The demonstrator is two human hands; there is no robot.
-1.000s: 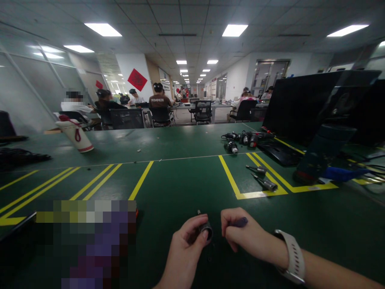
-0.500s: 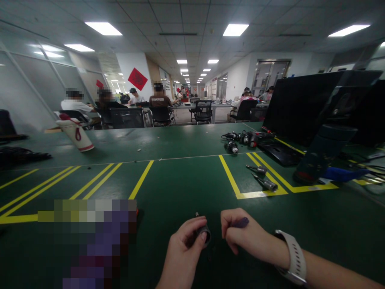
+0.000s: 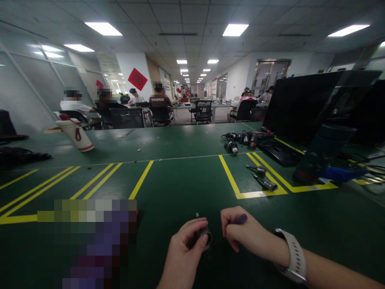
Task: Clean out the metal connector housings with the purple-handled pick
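Observation:
At the lower middle, my left hand (image 3: 187,247) grips a dark metal cylindrical part (image 3: 205,238) with a round open end facing me and a thin tip sticking out beyond the fingers. Just to its right, my right hand (image 3: 245,233) is closed around a dark purple handle (image 3: 241,219); the rest of that tool is hidden or too dark to make out. The two hands are apart. Farther right on the green table lie two metal parts with thin tips, a smaller one (image 3: 256,169) and a larger one (image 3: 264,182), inside yellow tape lines.
A pixelated purple object (image 3: 102,241) covers the lower left. A white cup (image 3: 76,134) stands at the back left. Dark tools with cables (image 3: 240,140), a black tray (image 3: 281,152), a dark bottle (image 3: 325,154) and a monitor (image 3: 300,108) are at right. Several people sit beyond the table (image 3: 186,140).
Both hands have barely moved. The metal part's open end is turned slightly more toward me, and the purple handle has shifted a little to the left.

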